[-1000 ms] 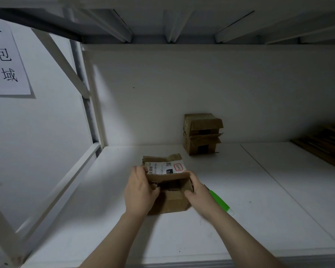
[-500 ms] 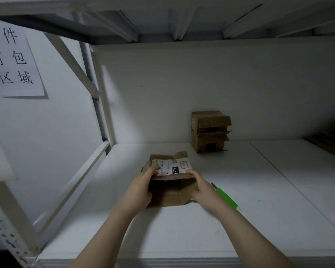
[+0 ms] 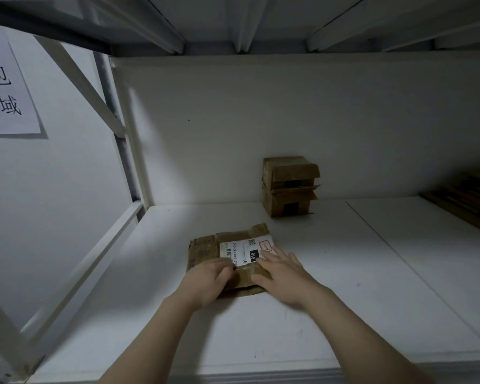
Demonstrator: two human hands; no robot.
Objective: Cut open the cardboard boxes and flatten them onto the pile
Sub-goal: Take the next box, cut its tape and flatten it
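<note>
A small brown cardboard box [image 3: 205,250] with a white shipping label [image 3: 240,250] lies pressed flat on the white shelf [image 3: 344,273]. My left hand [image 3: 205,281] rests on its near left part, fingers curled down on the cardboard. My right hand [image 3: 281,273] lies palm down on its right side, fingers spread over the label's edge. Two more small brown boxes [image 3: 290,187] stand stacked against the back wall, flaps loose. The green cutter seen earlier is hidden under my right arm.
A dark brown pile of flattened cardboard [image 3: 471,198] lies at the far right of the shelf. A white shelf frame with a diagonal brace [image 3: 75,76] stands on the left. A paper sign [image 3: 3,87] hangs on the left wall.
The box stood upright and open between my hands; now it is collapsed flat on the shelf with both hands pressing on top. The green cutter is no longer visible.
</note>
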